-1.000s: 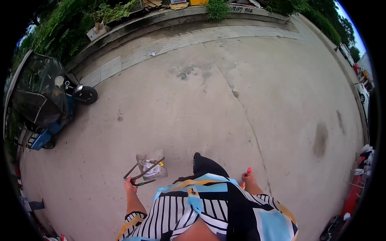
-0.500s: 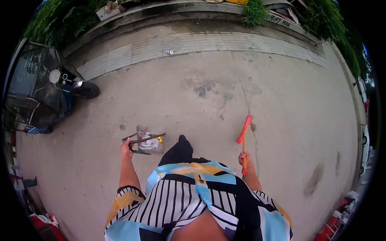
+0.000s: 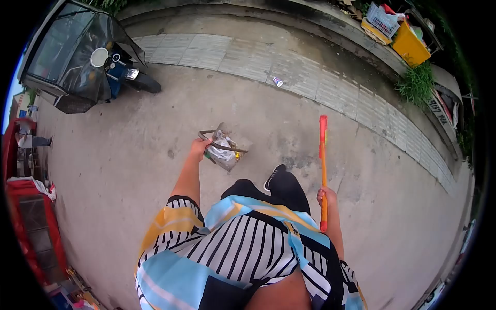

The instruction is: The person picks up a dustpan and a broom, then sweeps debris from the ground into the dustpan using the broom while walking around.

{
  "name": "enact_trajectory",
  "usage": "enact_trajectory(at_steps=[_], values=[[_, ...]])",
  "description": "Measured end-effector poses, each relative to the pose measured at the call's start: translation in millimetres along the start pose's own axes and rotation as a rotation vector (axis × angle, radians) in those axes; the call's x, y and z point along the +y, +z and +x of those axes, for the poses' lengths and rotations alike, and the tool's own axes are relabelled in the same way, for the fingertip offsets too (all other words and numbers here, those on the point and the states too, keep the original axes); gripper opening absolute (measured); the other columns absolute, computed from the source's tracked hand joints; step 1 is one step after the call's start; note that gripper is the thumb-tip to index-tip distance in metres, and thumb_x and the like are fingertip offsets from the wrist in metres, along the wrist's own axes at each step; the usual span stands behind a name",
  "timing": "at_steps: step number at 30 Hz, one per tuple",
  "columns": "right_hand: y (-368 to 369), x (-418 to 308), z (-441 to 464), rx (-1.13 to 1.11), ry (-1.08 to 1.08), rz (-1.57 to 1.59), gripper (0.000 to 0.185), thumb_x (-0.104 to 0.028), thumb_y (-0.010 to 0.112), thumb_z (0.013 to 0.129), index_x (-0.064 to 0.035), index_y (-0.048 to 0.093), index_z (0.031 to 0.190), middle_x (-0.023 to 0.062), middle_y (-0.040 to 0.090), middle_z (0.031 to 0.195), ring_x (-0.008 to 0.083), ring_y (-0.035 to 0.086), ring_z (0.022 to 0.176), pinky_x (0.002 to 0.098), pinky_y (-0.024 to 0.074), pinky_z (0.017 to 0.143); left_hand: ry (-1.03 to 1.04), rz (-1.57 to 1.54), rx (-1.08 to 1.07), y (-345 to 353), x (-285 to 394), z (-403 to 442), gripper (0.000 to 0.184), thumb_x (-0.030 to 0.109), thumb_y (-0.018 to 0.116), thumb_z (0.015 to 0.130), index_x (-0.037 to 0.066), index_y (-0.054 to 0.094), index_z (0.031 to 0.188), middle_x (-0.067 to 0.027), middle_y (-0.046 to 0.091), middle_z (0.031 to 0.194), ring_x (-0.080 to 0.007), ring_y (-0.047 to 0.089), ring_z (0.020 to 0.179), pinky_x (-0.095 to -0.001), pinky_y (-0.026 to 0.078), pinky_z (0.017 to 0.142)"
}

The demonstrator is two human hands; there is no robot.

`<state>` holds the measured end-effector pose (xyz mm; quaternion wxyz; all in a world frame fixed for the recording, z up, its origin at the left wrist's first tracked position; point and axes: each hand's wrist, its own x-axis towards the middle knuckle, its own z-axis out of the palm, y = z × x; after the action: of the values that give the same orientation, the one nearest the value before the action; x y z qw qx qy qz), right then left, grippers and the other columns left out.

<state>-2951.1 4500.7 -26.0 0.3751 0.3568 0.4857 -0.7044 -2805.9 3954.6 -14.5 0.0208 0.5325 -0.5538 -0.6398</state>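
Observation:
My left hand (image 3: 198, 149) is closed round the bent handle of a dustpan (image 3: 225, 165), which hangs over the pavement left of my legs. Inside it lie a crumpled clear plastic bag (image 3: 222, 143) and a small yellow scrap (image 3: 237, 154). My right hand (image 3: 327, 196) grips an orange-handled tool (image 3: 324, 173) that points forward. Its far end is a long red head (image 3: 323, 129), seen nearly edge-on, so I cannot tell whether it has bristles. A small white and purple cup (image 3: 278, 81) lies ahead on the paving strip, apart from both hands.
A covered three-wheeler (image 3: 77, 59) stands ahead on the left. A stone kerb (image 3: 310, 26) runs along the front, with a yellow bin (image 3: 411, 44) and a white basket (image 3: 382, 20) on it at right. Red-framed stuff (image 3: 51, 227) and another person's legs (image 3: 42, 140) show at far left.
My view has turned right, so the three-wheeler and cup sit farther right in view. A shoe has come forward. The red-headed tool now points straighter ahead; both hands keep their holds.

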Motion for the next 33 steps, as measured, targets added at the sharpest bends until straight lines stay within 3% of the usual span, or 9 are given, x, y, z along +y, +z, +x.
enact_trajectory(at_steps=[5,9,12,15,17,22,26,30,33], values=[[120.1,-173.0,67.7,-0.064,0.009,-0.317,0.006,-0.006,0.051,0.08,-0.006,0.044,0.079,0.002,0.043,0.058,0.0084,0.038,0.041,0.0221,0.0326,0.036,0.127,0.006,-0.033,75.5,54.9,87.1,0.027,0.021,0.068,0.074,-0.004,0.06,0.082,-0.0073,0.06,0.074,-0.0144,0.053,0.068,-0.0289,0.041,0.064],[224.5,-270.3,149.3,-0.071,-0.034,-0.585,0.005,-0.004,0.051,0.079,-0.0051,0.046,0.08,0.0025,0.044,0.06,0.0086,0.039,0.041,0.0236,0.0326,0.035,0.026,0.056,-0.079,144.3,112.9,154.4,0.029,0.022,0.069,0.072,-0.004,0.06,0.083,-0.0051,0.06,0.077,-0.0128,0.053,0.071,-0.03,0.042,0.066],[289.7,-308.1,221.1,-0.061,-0.047,-0.693,0.008,-0.004,0.054,0.077,-0.005,0.047,0.08,0.0025,0.045,0.06,0.0088,0.04,0.041,0.0237,0.0331,0.035,0.048,0.011,-0.194,202.0,100.4,256.9,0.033,0.026,0.067,0.075,-0.003,0.06,0.089,-0.0076,0.062,0.083,-0.0149,0.054,0.079,-0.0315,0.041,0.071],[354.9,-331.8,277.9,-0.007,0.021,-0.843,0.01,-0.005,0.056,0.075,-0.0051,0.047,0.079,0.0024,0.044,0.058,0.0093,0.041,0.041,0.0241,0.0342,0.035,0.019,0.37,-0.163,251.1,126.1,314.8,0.044,0.034,0.067,0.074,-0.005,0.059,0.091,-0.0129,0.061,0.086,-0.019,0.056,0.081,-0.0341,0.042,0.071],[392.6,-336.8,317.0,-0.008,0.037,-0.914,0.011,-0.005,0.057,0.074,-0.0054,0.047,0.077,0.0023,0.044,0.057,0.0097,0.041,0.041,0.0248,0.0349,0.035,0.017,0.486,-0.201,274.1,167.4,322.9,0.053,0.042,0.064,0.072,-0.009,0.057,0.086,-0.0208,0.06,0.084,-0.0294,0.059,0.08,-0.0367,0.043,0.07],[416.7,-331.8,323.5,-0.165,0.306,-0.919,0.01,-0.004,0.056,0.075,-0.0048,0.046,0.078,0.0021,0.044,0.057,0.0095,0.041,0.04,0.025,0.0351,0.035,0.005,0.576,-0.194,314.2,175.8,378.6,0.055,0.045,0.065,0.07,-0.008,0.057,0.082,-0.0197,0.06,0.077,-0.0296,0.059,0.075,-0.0367,0.044,0.067],[402.9,-395.0,268.6,-0.277,0.425,-0.714,0.007,-0.003,0.054,0.076,-0.0038,0.047,0.079,0.0023,0.044,0.056,0.0091,0.04,0.037,0.0235,0.0311,0.032,-0.054,0.536,-0.224,317.4,201.2,376.3,0.05,0.042,0.067,0.069,-0.006,0.059,0.08,-0.0138,0.061,0.071,-0.0249,0.059,0.068,-0.0349,0.045,0.063],[388.8,-413.2,252.7,-0.353,0.377,-0.752,0.009,-0.004,0.055,0.077,-0.0024,0.049,0.083,0.0025,0.046,0.059,0.0084,0.041,0.037,0.0229,0.0313,0.032,-0.044,0.389,-0.141,316.3,183.9,366.7,0.045,0.039,0.07,0.067,-0.002,0.062,0.084,-0.0108,0.061,0.071,-0.0195,0.058,0.066,-0.0334,0.045,0.062],[389.9,-415.0,272.3,-0.317,0.243,-0.86,0.013,-0.005,0.053,0.078,-0.0025,0.049,0.09,0.0021,0.044,0.058,0.0087,0.04,0.037,0.0228,0.032,0.032,-0.048,0.242,-0.139,302.8,156.2,365.0,0.041,0.031,0.07,0.07,-0.003,0.061,0.092,-0.0074,0.062,0.084,-0.0147,0.054,0.079,-0.0306,0.042,0.072]])
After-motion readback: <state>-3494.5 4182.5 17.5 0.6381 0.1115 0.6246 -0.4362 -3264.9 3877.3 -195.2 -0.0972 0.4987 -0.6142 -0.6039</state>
